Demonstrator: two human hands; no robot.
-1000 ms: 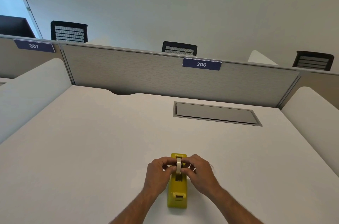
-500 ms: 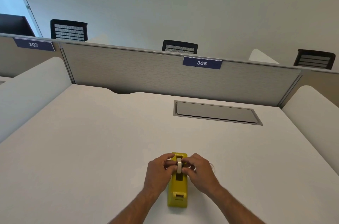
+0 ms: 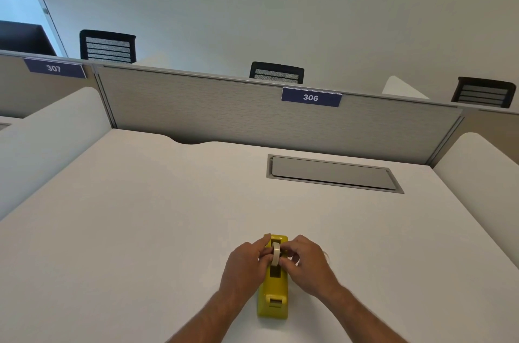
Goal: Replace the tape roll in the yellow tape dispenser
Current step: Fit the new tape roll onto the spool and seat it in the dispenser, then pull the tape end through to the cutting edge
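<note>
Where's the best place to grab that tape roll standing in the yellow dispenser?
Probably by its two flat faces, one hand from each side. The tape roll stands on edge in the slot of the yellow dispenser, so only its sides are free. The left hand and right hand pinch it that way.

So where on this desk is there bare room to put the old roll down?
Bare desk left of the dispenser, up to the partition. Also between the hatch and the right hand. Crowded only at the roll, where both hands meet.
</note>
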